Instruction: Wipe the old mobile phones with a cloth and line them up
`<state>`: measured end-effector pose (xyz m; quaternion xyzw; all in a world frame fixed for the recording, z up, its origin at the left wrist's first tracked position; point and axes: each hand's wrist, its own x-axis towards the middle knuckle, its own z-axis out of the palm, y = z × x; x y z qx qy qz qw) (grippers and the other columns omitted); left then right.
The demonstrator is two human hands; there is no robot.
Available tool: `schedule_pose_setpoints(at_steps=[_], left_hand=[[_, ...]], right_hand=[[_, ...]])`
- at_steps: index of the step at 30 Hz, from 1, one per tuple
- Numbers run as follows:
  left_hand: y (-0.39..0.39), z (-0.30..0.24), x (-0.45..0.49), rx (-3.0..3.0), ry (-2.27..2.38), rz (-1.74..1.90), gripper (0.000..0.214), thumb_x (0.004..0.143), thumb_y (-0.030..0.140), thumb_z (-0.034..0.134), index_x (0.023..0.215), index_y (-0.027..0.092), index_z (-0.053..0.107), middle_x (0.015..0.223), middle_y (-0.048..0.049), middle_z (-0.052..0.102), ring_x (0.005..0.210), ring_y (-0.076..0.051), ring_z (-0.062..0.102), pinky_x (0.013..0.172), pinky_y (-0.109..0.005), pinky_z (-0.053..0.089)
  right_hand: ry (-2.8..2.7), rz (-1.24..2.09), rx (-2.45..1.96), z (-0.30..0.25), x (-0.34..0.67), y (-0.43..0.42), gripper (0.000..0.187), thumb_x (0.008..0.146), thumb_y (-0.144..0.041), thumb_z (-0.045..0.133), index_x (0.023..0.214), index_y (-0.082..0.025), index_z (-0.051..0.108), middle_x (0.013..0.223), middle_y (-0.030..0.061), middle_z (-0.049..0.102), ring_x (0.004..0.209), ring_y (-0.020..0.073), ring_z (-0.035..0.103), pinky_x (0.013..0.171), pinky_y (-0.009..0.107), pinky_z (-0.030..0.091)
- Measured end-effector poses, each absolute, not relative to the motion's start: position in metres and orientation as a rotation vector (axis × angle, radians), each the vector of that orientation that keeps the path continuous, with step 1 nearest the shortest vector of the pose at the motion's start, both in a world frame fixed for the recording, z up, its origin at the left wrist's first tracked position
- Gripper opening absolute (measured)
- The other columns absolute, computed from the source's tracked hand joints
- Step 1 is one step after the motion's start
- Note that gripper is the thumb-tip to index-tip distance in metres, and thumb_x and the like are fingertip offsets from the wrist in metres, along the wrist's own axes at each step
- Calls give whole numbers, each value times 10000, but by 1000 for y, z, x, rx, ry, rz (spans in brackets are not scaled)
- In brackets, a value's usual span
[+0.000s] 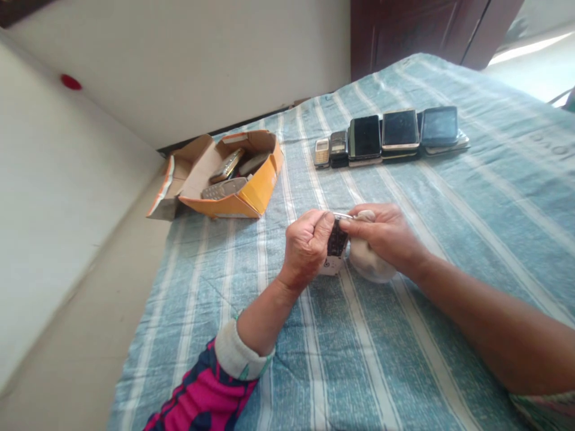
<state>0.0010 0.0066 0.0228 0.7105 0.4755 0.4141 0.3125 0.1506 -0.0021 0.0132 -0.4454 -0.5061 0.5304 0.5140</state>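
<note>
My left hand (308, 245) is closed round a small keypad phone (336, 248), held upright over the striped bedspread. My right hand (381, 233) is closed on a pale cloth (371, 263) bunched under its palm, and its fingertips press against the top of the phone. Both hands meet in the middle of the bed.
An open orange cardboard box (260, 185) with several old phones in it sits at the bed's far left. A row of several phones (390, 134) lies side by side at the far end. The blue striped bedspread (471, 209) meets a white wall (54, 197) on the left.
</note>
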Motion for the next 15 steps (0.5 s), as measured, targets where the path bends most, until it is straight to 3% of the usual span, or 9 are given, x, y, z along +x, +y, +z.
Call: schedule_pose_setpoints(at_steps=[7,15], left_hand=[[15,17,0,1648,1212,1043,337,854,388,544,601,166,541,583,31,453,563,-98,417,531,-228,345],[14,14,0,1077,1012,971,304,759,445,663,739,144,632,604,19,575,528,-99,502,527,-225,413]], right_hand=[[-1164,1386,-1097,9,152,3,373,683,-388,704,522,-191,432,494,-83,319,481,62,256,430,233,196],[-1206,1565,-1030,5,161,8,319,736,-468,686,691,-165,594,552,-58,444,489,71,330,446,232,247]])
